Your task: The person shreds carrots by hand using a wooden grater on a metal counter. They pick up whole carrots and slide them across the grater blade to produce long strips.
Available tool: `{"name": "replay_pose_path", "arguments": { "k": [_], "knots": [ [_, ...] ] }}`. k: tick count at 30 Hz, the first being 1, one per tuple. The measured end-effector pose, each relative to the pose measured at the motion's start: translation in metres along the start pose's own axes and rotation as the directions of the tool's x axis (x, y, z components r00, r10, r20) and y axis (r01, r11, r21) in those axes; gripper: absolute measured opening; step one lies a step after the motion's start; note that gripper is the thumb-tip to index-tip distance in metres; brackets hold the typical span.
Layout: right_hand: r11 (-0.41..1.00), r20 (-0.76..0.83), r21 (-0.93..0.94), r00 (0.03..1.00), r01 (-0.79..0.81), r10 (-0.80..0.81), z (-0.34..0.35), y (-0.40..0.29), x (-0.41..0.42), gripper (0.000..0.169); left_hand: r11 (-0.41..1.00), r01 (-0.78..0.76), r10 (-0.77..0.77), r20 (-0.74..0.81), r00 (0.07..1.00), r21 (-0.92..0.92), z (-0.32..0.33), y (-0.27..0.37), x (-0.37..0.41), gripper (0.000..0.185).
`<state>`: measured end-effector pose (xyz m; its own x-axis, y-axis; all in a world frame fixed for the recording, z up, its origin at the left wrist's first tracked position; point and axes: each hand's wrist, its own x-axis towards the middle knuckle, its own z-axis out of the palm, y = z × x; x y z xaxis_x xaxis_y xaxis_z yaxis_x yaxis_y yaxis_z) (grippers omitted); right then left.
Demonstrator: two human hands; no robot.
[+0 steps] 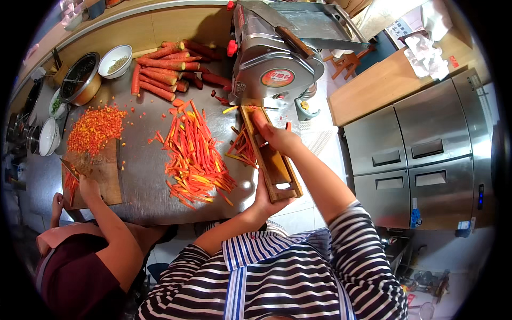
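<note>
My left hand [269, 197] grips the near end of a wooden mandoline slicer [276, 166], which slants away from me over the right side of the steel table. On the board, my right hand [283, 140] presses a carrot [261, 120] near the far end, above the blade slot. Carrot strips [242, 148] lie under and beside the slicer's left edge. Left of it spreads a large heap of red and yellow carrot strips [196, 160]. Whole carrots [162, 70] are piled at the back of the table.
A co-worker's hand [90, 190] holds a knife [70, 169] over a wooden cutting board [108, 176], below diced carrot [96, 130]. A metal machine [276, 60] with a cleaver [294, 40] on top stands beyond the slicer. Bowls [115, 62] line the back left. A steel refrigerator [412, 160] is at right.
</note>
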<state>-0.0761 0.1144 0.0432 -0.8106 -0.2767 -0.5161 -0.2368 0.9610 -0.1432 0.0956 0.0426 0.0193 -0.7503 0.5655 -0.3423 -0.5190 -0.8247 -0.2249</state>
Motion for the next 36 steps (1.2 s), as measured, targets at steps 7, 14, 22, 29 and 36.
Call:
{"name": "replay_pose_path", "arguments": {
  "k": [7,14,22,29,36],
  "knots": [
    [0.992,-0.099,0.062,0.989,-0.106,0.112,-0.031,-0.021,-0.204,0.044,0.996,0.046,-0.037,-0.123,0.992,0.073,0.008,0.014,-0.003,0.086],
    [0.991,-0.2,0.057,0.972,-0.117,0.126,-0.007,-0.025,-0.191,0.044,0.994,0.106,-0.098,-0.173,0.98,0.04,0.016,0.008,-0.007,0.088],
    [0.994,-0.297,-0.017,0.95,-0.104,0.095,0.0,-0.028,-0.076,0.037,0.997,0.07,-0.074,-0.088,0.993,-0.043,0.026,0.012,-0.004,0.079],
    [0.967,-0.213,0.242,0.967,-0.086,0.139,-0.03,-0.004,-0.065,0.035,0.991,0.103,-0.101,0.023,0.995,-0.081,0.03,0.016,0.002,0.076],
    [0.969,-0.197,0.126,0.952,-0.211,0.233,-0.047,-0.037,-0.216,0.034,0.995,0.097,-0.098,-0.084,0.992,-0.023,0.024,0.018,0.003,0.086]
  ]
}}
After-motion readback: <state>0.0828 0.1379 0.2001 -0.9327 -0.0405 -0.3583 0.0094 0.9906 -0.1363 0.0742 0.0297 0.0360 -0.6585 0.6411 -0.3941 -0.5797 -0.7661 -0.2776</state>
